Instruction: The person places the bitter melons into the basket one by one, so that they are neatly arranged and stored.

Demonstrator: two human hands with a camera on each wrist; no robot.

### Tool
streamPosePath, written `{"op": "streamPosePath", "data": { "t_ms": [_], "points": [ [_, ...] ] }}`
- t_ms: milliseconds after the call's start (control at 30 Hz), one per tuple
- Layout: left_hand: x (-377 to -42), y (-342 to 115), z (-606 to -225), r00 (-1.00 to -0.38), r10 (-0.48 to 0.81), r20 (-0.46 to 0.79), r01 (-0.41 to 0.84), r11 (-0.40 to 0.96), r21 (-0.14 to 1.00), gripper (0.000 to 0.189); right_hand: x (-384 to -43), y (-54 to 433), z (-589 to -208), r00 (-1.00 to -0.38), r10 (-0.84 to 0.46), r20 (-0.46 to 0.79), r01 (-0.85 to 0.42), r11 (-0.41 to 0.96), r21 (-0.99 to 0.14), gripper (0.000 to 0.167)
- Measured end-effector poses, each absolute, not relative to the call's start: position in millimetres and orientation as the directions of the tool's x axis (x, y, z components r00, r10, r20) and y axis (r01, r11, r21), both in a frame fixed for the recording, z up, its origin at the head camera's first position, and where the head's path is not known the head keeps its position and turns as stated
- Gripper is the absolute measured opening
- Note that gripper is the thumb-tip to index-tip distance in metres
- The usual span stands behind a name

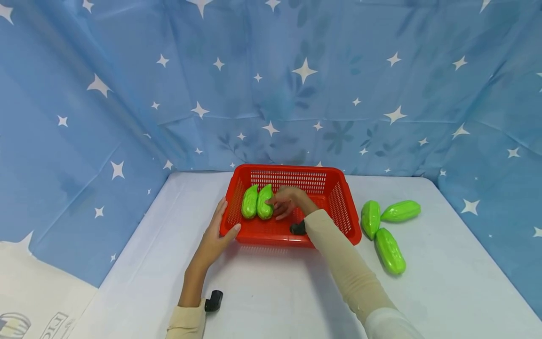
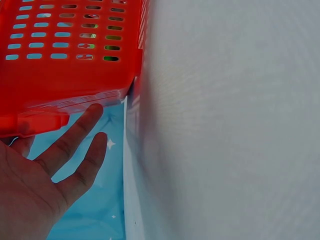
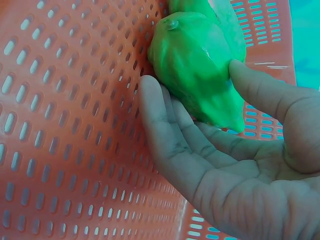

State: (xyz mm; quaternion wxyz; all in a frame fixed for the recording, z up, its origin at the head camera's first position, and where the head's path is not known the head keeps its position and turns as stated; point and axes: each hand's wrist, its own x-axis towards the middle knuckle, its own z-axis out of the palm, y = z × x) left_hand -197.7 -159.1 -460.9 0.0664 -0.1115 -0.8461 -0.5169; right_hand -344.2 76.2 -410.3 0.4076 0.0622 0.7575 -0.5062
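Observation:
A red plastic basket [image 1: 271, 238] with slotted walls stands on the white table. Inside its left part, two glossy green ridged papaya-shaped fruits lie side by side, a left fruit [image 1: 249, 202] and a right fruit [image 1: 264, 207]. Reaching into the basket, my right hand [image 1: 285, 202] touches the right fruit [image 3: 195, 70]; the thumb tip is at one side, and loosely bent fingers lie along the other. My left hand [image 1: 214, 240] rests against the basket's front left corner, thumb over the front rim. Its other fingers [image 2: 82, 130] stretch straight and spread outside the wall.
Right of the basket, three more green fruits lie on the table: an upright one [image 1: 370, 220], a sideways one [image 1: 401, 211] and a slanted one [image 1: 390, 252]. A blue curtain [image 1: 271, 94] with white stars hangs behind and at both sides of the table [image 1: 262, 296].

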Motion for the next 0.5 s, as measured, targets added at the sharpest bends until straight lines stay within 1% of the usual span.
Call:
{"op": "streamPosePath", "data": {
  "t_ms": [167,400,500],
  "points": [
    [-196.0,-158.4,-460.2,-0.967,0.122,0.226,0.256,0.436,0.862,0.081,-343.1,76.3,-410.7,-0.657,-0.318,-0.684,0.522,0.462,-0.717,0.030],
    [-197.1,-158.7,-459.9,-0.965,0.122,0.231,0.262,0.444,0.857,0.081,-347.8,77.7,-412.9,-0.672,-0.292,-0.681,0.490,0.515,-0.704,0.023],
    [-197.7,-159.2,-459.4,-0.967,0.122,0.225,0.256,0.447,0.857,0.081,-346.3,79.7,-407.2,-0.663,-0.318,-0.677,0.493,0.495,-0.715,0.029]
  ]
}}
